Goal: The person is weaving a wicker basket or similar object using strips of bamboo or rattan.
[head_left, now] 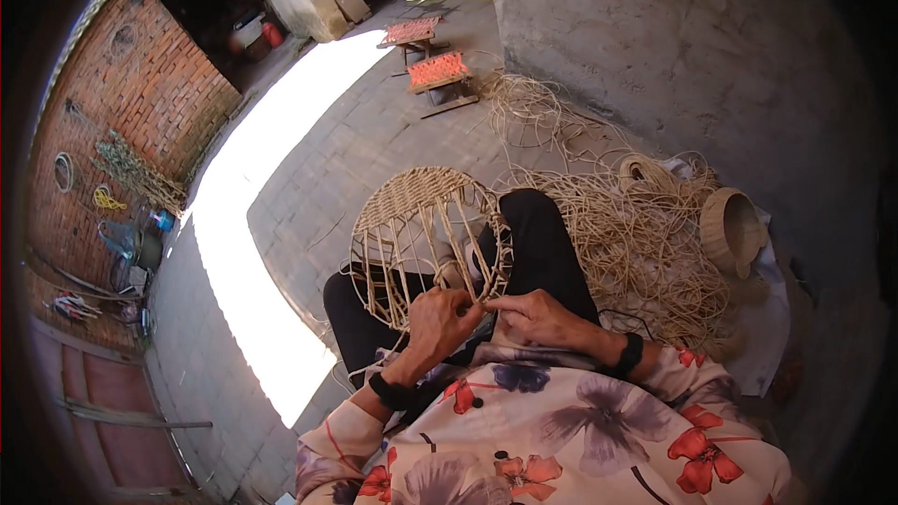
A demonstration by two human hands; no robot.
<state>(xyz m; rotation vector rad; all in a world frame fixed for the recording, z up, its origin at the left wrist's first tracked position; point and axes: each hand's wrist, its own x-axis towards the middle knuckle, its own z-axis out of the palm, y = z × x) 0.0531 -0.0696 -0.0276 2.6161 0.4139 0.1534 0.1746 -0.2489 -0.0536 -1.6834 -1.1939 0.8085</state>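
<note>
A round frame (pixel 426 194) of straw-coloured cord rests against my lap, tilted. Its far part is closely woven, while the nearer part shows open strands with gaps between them. My left hand (pixel 438 323) is closed at the frame's near edge, fingers curled around the rim. Right beside it, my right hand (pixel 544 320) pinches at the same edge, its index finger and thumb pointing toward the left thumb. What lies between the right fingertips is too small to make out. A loose strand trails down beside my left wrist.
A big tangle of straw-coloured cord (pixel 631 257) spreads on the floor to my right. A small woven basket (pixel 731 232) lies by it on a pale sheet (pixel 762 341). Ahead stand two low stools (pixel 438 71) with red woven seats. A grey wall (pixel 683 47) rises at the right.
</note>
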